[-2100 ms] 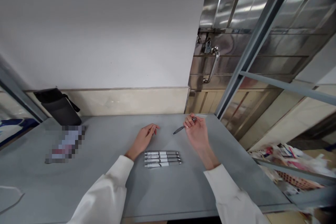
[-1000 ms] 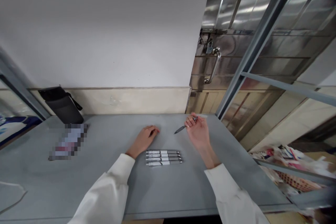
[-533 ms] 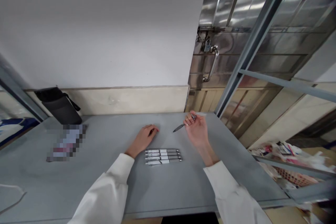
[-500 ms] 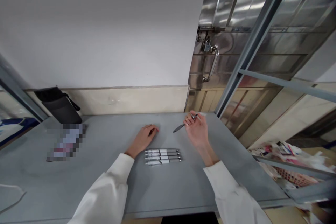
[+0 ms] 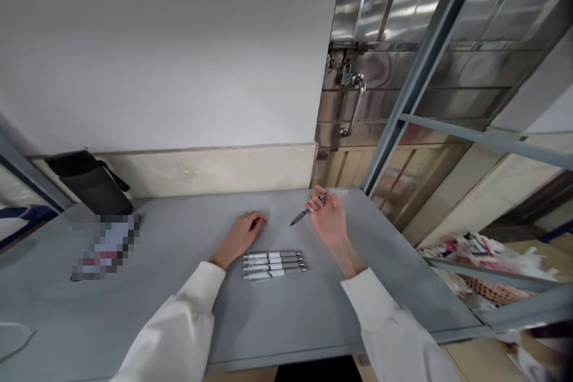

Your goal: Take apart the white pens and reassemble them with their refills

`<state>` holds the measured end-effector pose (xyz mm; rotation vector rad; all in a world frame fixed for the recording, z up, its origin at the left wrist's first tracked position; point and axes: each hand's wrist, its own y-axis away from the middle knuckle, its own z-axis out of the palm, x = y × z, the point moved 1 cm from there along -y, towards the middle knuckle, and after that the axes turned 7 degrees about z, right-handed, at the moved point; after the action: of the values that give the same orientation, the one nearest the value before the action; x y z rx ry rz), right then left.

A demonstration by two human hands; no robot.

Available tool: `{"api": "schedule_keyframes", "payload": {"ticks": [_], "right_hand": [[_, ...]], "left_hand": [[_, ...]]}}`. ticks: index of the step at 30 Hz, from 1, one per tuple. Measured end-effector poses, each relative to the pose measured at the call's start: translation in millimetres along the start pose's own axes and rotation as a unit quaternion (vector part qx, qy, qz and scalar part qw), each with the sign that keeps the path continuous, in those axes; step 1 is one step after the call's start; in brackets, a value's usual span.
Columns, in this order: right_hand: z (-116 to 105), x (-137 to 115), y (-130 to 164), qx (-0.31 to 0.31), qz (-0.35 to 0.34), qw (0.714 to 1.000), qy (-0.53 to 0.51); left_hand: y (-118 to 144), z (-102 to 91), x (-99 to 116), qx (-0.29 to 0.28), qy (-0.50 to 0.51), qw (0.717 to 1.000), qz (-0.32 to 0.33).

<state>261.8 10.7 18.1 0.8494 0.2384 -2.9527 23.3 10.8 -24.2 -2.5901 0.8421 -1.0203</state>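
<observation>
My right hand (image 5: 329, 219) is raised over the grey table, palm towards me, its fingers closed around a dark grey pen (image 5: 299, 216). The pen's tip points down and to the left. My left hand (image 5: 242, 233) rests on the table with its fingers curled; whatever they may hold is hidden. Between and nearer than my hands, several white-and-silver pens (image 5: 273, 265) lie side by side in a row, their dark ends pointing right. My left wrist is just left of this row, apart from it.
The grey table (image 5: 268, 328) backs onto a wall. A black bottle (image 5: 92, 182) with a strap stands at the far left, behind a blurred-out phone-like object (image 5: 107, 248). A white cable (image 5: 18, 334) lies near left. Metal frame bars (image 5: 403, 113) rise on the right, beside a basket (image 5: 492, 289).
The whole view has shifted slightly, so everything appears a little further left. My hands keep nearly the same poses, and the pen stays in my right hand.
</observation>
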Motion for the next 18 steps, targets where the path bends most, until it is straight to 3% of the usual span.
{"api": "schedule_keyframes", "payload": {"ticks": [18], "right_hand": [[-2.1, -4.1, 1.5, -0.02, -0.019, 1.0, 0.0]], "left_hand": [[-0.8, 0.7, -2.3, -0.006, -0.016, 1.0, 0.006]]}}
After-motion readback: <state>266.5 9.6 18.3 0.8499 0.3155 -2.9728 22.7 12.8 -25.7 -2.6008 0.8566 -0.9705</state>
